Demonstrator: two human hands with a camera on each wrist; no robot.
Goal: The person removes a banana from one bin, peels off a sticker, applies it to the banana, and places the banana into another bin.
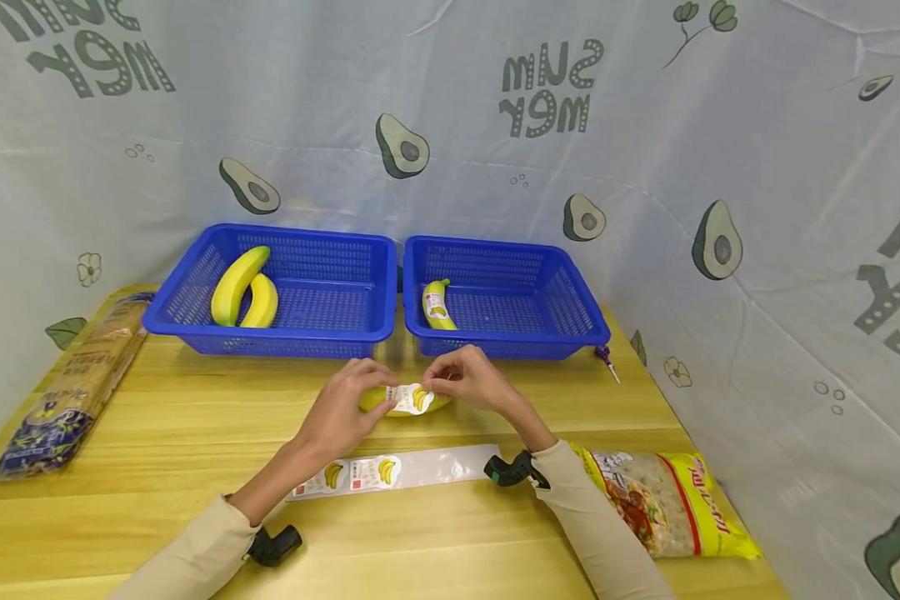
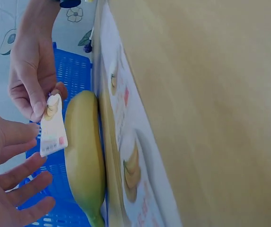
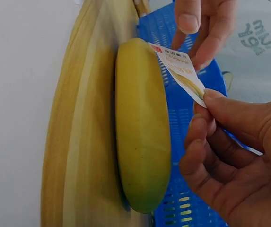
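A yellow banana (image 1: 372, 398) lies on the wooden table in front of the baskets. Between thumb and forefinger, my right hand (image 1: 472, 379) pinches one end of a white sticker (image 1: 408, 398) printed with bananas. Both wrist views show the sticker (image 3: 179, 71) raised beside the banana (image 3: 142, 127), apart from most of its skin. My left hand (image 1: 342, 404) is at the sticker's other end, fingers spread in the left wrist view; whether a fingertip touches it I cannot tell. A backing strip (image 1: 442, 467) with banana stickers lies nearer me.
A blue basket (image 1: 270, 340) at the back left holds two bananas (image 1: 238, 283). The right blue basket (image 1: 506, 346) has one labelled banana (image 1: 437, 307). Purple scissors (image 1: 606, 360) lie beside it. Packaged noodles (image 1: 75, 375) are at left, a yellow food bag (image 1: 667, 504) at right.
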